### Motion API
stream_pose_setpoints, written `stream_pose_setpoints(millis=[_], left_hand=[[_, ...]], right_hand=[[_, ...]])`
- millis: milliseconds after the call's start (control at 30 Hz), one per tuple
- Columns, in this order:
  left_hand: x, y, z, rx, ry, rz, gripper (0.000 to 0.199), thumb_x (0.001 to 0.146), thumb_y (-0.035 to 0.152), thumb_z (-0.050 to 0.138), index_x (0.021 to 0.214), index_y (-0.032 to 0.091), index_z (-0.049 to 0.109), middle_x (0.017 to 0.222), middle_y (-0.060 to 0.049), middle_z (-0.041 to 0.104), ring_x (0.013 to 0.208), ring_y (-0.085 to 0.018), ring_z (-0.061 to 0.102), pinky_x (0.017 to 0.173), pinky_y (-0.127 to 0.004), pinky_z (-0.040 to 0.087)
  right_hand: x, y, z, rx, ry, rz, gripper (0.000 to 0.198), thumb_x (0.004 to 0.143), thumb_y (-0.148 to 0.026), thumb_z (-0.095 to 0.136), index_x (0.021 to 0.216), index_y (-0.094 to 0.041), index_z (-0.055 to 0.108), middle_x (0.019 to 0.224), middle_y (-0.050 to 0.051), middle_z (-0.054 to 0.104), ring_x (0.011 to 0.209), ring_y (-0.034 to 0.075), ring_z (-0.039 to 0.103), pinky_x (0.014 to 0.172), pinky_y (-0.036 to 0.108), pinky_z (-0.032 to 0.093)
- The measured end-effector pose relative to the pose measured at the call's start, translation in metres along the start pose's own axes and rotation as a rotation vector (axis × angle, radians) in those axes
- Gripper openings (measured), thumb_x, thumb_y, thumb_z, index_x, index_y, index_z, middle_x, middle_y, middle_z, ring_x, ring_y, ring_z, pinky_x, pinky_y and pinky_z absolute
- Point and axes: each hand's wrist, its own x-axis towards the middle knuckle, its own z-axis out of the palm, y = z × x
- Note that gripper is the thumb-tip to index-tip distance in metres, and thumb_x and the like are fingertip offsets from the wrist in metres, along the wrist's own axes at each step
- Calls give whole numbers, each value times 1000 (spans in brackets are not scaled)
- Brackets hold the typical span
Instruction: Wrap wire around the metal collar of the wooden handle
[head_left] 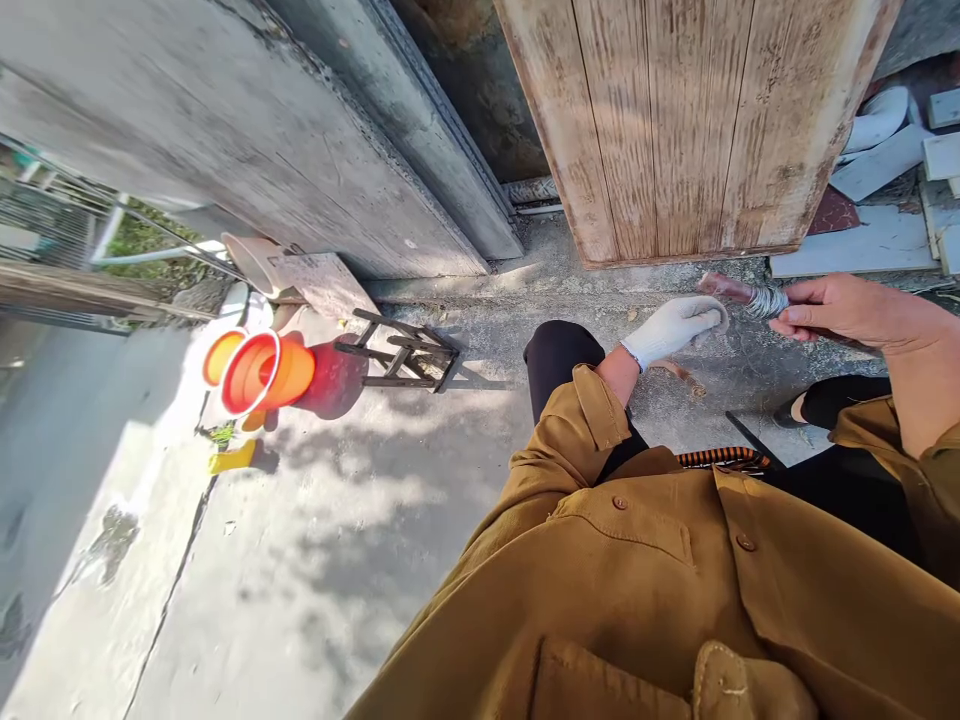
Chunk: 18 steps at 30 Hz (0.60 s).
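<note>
My right hand (840,305), bare, grips a brown stick (726,288) with thin pale wire or cord (766,301) wound round it in many turns. The stick's blunt end points left, toward my other hand. My left hand (671,330) wears a white knitted glove, its fingers curled together just short of that end. Something greyish shows at its fingertips, too small to make out. Below the glove, a thin brown piece with a knobby end (697,390) shows against the ground; what it belongs to is hidden.
A planked wooden panel (675,130) stands ahead, beside a grey wall (300,130). White boards and pipe pieces (877,170) lie at right. To the left are a small dark wooden stool frame (405,350), orange buckets (259,370) and a yellow object (232,457) on concrete.
</note>
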Motion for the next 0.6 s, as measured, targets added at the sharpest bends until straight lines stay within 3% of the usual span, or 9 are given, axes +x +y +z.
stream_pose_setpoints(millis=[100,200,267,333,467,600], left_hand=[[-1,-5,5,103,-95,22,30,113,37,55,114,14,76,85,1,66,74,-11,57,78,-25,49],[-5,-2,4,324,-133,36,31,114,32,52,123,16,78,103,-2,77,91,-15,67,91,-26,52],[-8,1,2,486,-157,55,34,115,31,50,128,18,78,114,-4,81,102,-17,71,98,-27,53],[-10,4,1,621,-188,78,37,117,32,47,131,19,79,119,-5,83,106,-19,73,99,-27,52],[-8,-1,3,830,-204,122,41,119,34,45,136,21,81,128,-8,85,114,-21,77,99,-29,53],[-5,-6,8,933,-203,141,40,118,33,49,136,22,83,134,-11,85,118,-25,78,99,-33,54]], right_hand=[[0,-4,7,168,73,-14,71,78,-90,84,77,-21,65,77,4,61,70,15,47,65,33,38],[7,-4,13,236,165,17,69,75,-87,88,78,-22,63,78,5,61,69,15,47,64,32,40],[15,1,13,188,230,82,64,81,-83,83,81,-23,62,79,5,63,70,16,49,66,32,42],[24,7,11,6,257,195,56,92,-76,76,83,-23,62,81,7,66,72,18,55,70,33,45],[39,19,10,-483,136,357,42,104,-61,65,84,-24,61,84,9,76,77,24,66,74,37,45],[42,29,18,-619,-164,327,41,99,-61,67,81,-25,64,84,10,78,76,26,70,70,37,44]])
